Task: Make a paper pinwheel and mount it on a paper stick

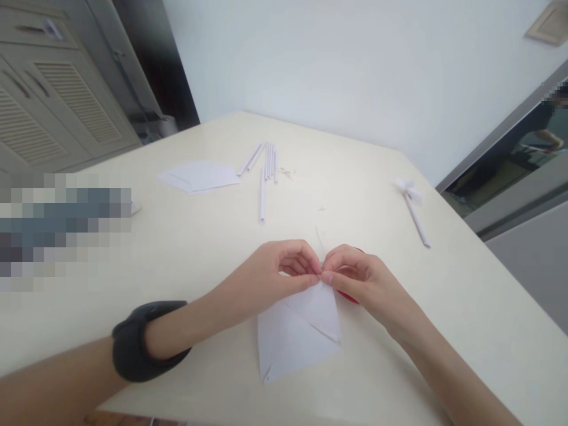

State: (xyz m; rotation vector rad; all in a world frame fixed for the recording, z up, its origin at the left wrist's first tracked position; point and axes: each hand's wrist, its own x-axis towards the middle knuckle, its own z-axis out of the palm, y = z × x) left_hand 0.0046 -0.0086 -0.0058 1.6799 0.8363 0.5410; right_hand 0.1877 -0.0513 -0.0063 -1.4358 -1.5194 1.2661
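Together left hand, right hand pinch folded paper tip.

a room in a home, it seems: a plain cream table stands with its far edge near a bare white wall, grey louvred cabinet doors stand to the left, and a glass sliding door lies beyond the table's right edge.
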